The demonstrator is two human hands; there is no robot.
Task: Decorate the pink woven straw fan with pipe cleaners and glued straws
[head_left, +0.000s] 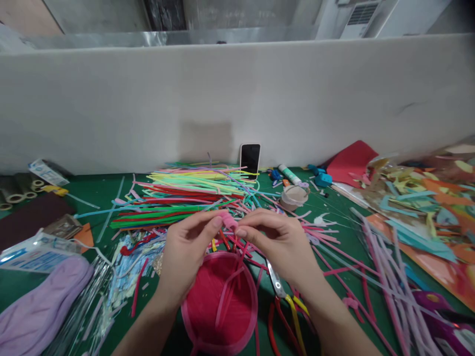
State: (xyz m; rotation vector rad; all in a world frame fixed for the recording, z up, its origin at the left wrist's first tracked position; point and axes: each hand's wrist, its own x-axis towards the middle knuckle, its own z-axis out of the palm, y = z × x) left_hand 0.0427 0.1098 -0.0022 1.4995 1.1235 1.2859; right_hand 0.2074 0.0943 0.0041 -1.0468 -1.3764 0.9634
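My left hand and my right hand meet over the middle of the green table. Both pinch a small pink fuzzy pipe cleaner piece between fingertips and thumbs. Just below the hands lies a round pink mesh pouch with a pink strip across it. Behind the hands spreads a pile of coloured pipe cleaners in green, red, yellow and pink.
Pliers with red and yellow handles lie under my right wrist. A phone leans on the white wall. A tape roll, a glue tube, paper scraps at right, and plastic packets at left.
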